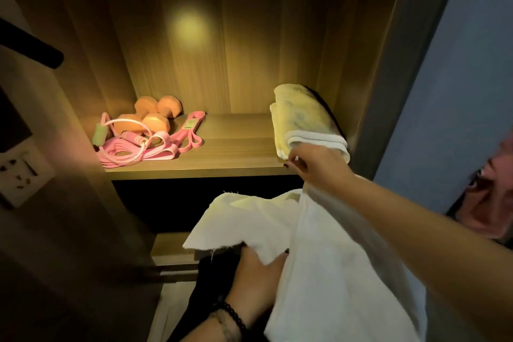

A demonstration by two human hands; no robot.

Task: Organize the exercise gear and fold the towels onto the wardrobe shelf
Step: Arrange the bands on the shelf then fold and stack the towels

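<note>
From the head camera, a folded towel (305,119) lies at the right end of the wardrobe shelf (230,155), against the right wall. The right hand (316,164) reaches to its near edge, fingertips pinching the towel's lower corner. A loose white towel (327,258) hangs below that arm; the left hand (258,272) grasps its lower left part, thumb over the cloth. At the shelf's left end sit two orange dumbbells (152,116), with a pink jump rope (133,137) and pink resistance bands (177,144) heaped just in front.
</note>
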